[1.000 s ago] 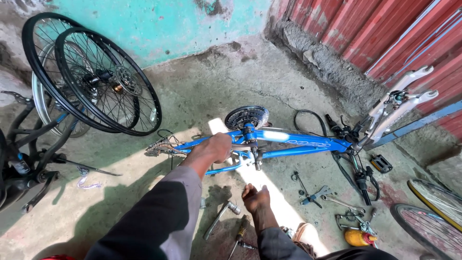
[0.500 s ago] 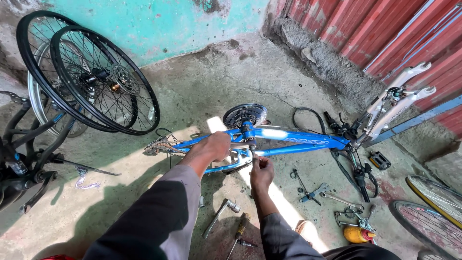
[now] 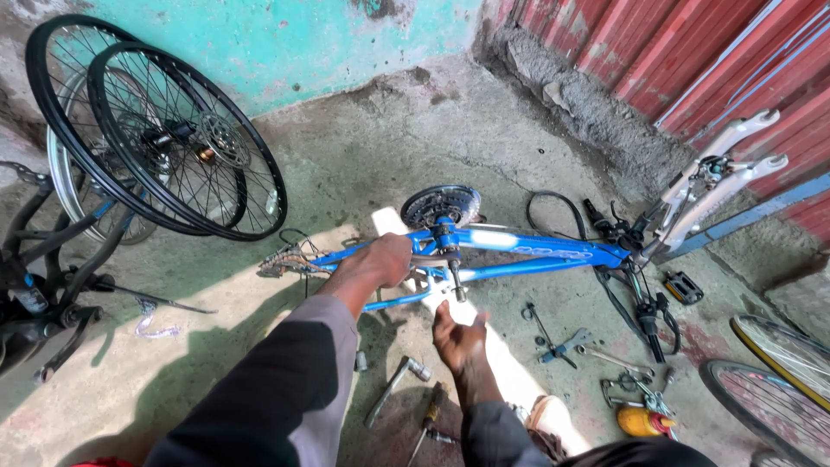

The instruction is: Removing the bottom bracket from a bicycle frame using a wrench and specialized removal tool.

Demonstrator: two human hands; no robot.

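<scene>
A blue bicycle frame [image 3: 519, 251] lies on its side on the concrete floor, with a toothed sprocket cluster [image 3: 441, 205] behind its bottom bracket. My left hand [image 3: 389, 259] is shut around a rear tube of the frame, next to the bottom bracket. A short axle [image 3: 456, 284] sticks out of the bracket toward me. My right hand [image 3: 458, 335] is just below that axle, fingers pointing up at it, thumb spread, nothing in it. A derailleur with loose chain [image 3: 285, 258] hangs at the frame's rear end.
Two black spoked wheels [image 3: 186, 143] lean on the turquoise wall. A dark frame [image 3: 43, 268] lies at left. A white fork [image 3: 718, 186] rests against the red corrugated wall. Wrenches [image 3: 566, 346], a crank arm [image 3: 393, 389], a pedal [image 3: 683, 288], an orange can [image 3: 640, 421] and more wheels [image 3: 778, 389] surround me.
My right hand rose from the floor to the bottom bracket axle, then dropped back slightly below it. My left hand has kept its hold on the frame.
</scene>
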